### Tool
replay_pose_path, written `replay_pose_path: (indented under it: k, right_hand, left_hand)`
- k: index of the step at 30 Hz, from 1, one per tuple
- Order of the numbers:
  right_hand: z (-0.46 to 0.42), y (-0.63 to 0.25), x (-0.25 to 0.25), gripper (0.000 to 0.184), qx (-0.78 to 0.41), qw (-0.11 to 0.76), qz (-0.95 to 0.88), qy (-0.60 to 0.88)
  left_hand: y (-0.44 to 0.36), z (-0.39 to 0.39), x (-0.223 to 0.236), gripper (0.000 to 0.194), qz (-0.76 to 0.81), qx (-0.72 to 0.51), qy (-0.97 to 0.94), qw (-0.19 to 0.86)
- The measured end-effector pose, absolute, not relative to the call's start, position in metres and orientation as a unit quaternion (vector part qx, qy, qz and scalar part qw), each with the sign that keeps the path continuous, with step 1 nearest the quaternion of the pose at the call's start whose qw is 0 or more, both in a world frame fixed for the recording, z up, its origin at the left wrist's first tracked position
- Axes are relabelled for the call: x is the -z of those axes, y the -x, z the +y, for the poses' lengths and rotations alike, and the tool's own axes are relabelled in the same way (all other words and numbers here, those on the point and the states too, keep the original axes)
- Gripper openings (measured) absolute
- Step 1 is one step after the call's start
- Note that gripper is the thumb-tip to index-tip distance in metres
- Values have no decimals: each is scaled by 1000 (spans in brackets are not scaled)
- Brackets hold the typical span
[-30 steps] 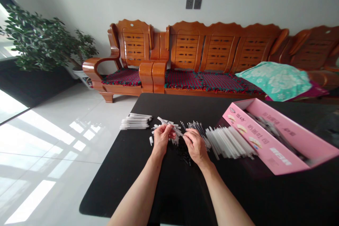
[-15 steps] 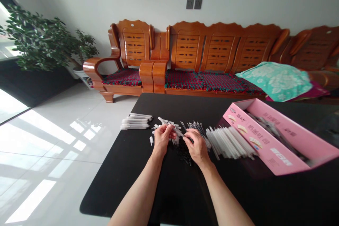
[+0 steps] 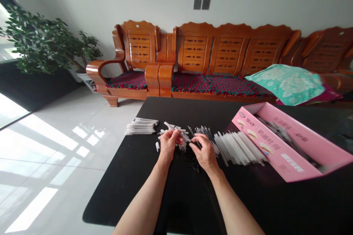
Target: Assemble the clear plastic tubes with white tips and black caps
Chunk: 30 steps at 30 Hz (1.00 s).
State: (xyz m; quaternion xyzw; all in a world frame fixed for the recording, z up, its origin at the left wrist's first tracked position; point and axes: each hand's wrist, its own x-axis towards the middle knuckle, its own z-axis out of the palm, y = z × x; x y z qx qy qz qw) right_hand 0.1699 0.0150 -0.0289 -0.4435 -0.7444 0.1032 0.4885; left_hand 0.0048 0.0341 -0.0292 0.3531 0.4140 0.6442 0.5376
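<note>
While left hand [image 3: 168, 145] and right hand [image 3: 204, 151] were held with fingers curled, any grip unclear, stacked pens [image 3: 141, 128] were seemingly finished, loose caps [image 3: 157, 147] and tubes [image 3: 239, 149] left.

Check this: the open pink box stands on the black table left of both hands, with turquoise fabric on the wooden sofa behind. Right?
The side is wrong: the head view shows the open pink box to the right of the left hand and right hand. It does stand on the black table, with turquoise fabric on the wooden sofa behind.
</note>
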Motion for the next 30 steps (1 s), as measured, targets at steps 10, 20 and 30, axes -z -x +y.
replay_pose_path:
  k: [10,20,30]
  right_hand:
    - [17,-171,31,4,-104,478,-753,441]
    - [16,-170,30,8,-108,476,-749,448]
    - [14,-177,22,9,-113,464,-776,413]
  left_hand:
    - [-4,36,34,40,416,-642,-359,535]
    - [-4,35,31,39,414,-644,-356,536]
    - [2,38,30,41,430,-673,-320,511]
